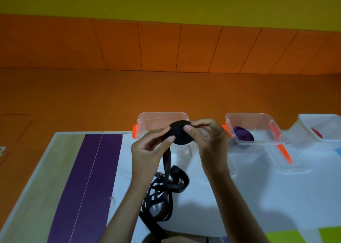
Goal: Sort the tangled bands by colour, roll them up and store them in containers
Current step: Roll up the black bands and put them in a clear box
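Black band roll [180, 132] pinched by left hand [149, 148] and right hand [208, 137] over white table [239, 196], orange wall [166, 49] behind

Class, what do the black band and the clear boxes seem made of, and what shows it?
Flat black band: probably woven fabric or elastic, matte; it rolls tightly and flops in loops. Clear boxes with orange clips: probably rigid plastic, glossy; walls see-through, holding shape.
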### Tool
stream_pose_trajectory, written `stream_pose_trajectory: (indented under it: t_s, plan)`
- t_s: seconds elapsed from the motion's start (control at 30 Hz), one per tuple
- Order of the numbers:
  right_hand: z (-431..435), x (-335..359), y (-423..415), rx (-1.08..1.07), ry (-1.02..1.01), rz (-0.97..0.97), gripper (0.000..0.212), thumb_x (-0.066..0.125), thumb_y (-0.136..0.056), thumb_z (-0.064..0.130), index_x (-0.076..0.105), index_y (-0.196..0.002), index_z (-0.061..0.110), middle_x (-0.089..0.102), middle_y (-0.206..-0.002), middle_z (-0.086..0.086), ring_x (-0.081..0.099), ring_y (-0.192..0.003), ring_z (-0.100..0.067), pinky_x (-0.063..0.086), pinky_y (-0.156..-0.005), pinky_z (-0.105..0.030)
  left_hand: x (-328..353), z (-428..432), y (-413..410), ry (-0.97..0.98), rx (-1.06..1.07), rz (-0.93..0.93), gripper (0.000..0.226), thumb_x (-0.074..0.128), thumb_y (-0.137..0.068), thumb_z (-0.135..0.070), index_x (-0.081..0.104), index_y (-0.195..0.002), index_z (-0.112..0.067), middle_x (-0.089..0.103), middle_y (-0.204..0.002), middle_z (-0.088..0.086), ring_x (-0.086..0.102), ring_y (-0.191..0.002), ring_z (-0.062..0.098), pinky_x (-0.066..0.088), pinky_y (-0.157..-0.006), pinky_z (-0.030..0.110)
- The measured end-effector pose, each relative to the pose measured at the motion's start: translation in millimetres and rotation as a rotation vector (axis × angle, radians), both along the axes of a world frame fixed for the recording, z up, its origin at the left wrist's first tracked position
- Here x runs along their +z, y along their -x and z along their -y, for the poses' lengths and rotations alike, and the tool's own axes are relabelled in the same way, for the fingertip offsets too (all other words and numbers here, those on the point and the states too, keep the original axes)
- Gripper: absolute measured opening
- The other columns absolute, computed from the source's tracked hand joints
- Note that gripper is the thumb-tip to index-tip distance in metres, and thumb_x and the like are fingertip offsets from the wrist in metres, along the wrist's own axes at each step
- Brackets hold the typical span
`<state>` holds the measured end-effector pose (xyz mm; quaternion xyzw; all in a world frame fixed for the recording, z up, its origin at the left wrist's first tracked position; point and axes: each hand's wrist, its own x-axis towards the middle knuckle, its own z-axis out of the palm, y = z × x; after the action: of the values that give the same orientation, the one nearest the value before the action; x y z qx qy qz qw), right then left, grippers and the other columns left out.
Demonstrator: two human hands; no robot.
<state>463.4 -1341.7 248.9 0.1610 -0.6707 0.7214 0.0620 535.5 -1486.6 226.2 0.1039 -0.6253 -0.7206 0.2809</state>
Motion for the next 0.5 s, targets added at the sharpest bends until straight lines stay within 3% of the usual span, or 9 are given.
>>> stream_pose_trajectory:
  t_s: [0.1,0.17,0.27,0.4,0.5]
  plan:
    - [-3.9,-2.6,-0.7,0.052,-0.051,0.013,0.022,0.082,-0.085,0.032,0.077,-0.105,0.023,0.081,-0.103,-0.001,0.079,-0.099,-0.021,0.066,-0.083,-0.042,1.1,-0.1,0.3,-0.019,0.008,-0.006,0.026,0.087,-0.081,-0.02,0.084,-0.105,-0.028,0.082,-0.107,-0.001,0.078,-0.106,0.018,0.059,-0.089,0.021]
    - [-5.7,-3.6,-1.1,0.085,-0.083,0.041,0.019,0.083,-0.083,0.036,0.074,-0.096,0.027,0.081,-0.102,0.002,0.079,-0.1,-0.017,0.066,-0.084,-0.039,3.0,-1.5,-0.1,-0.005,0.047,-0.025,0.021,0.087,-0.082,-0.021,0.083,-0.102,-0.029,0.082,-0.103,-0.001,0.078,-0.102,0.018,0.059,-0.087,0.021]
    - [-6.5,-3.7,-0.4,0.047,-0.104,0.016,0.021,0.087,-0.08,0.034,0.068,-0.084,0.026,0.08,-0.092,-0.004,0.079,-0.092,-0.024,0.065,-0.081,-0.049,4.0,-6.9,-0.5,0.003,0.073,-0.044,0.018,0.086,-0.086,-0.017,0.082,-0.098,-0.029,0.081,-0.102,-0.002,0.077,-0.102,0.017,0.058,-0.088,0.02]
    - [-6.6,-1.3,-1.1,0.038,-0.059,-0.013,0.018,0.083,-0.085,0.029,0.074,-0.1,0.024,0.079,-0.098,0.0,0.078,-0.094,-0.022,0.066,-0.079,-0.044,6.0,-7.5,0.0,-0.03,0.049,-0.023,0.022,0.086,-0.082,-0.02,0.084,-0.102,-0.029,0.082,-0.107,-0.003,0.077,-0.107,0.015,0.057,-0.091,0.019]
    - [-10.0,-3.1,-2.3,0.121,-0.079,0.056,0.018,0.083,-0.085,0.031,0.074,-0.1,0.028,0.08,-0.105,-0.002,0.078,-0.104,-0.022,0.064,-0.089,-0.054,9.0,-5.5,0.4,-0.001,0.04,-0.053,0.026,0.087,-0.082,-0.017,0.084,-0.104,-0.029,0.082,-0.106,-0.003,0.078,-0.104,0.016,0.059,-0.09,0.022]
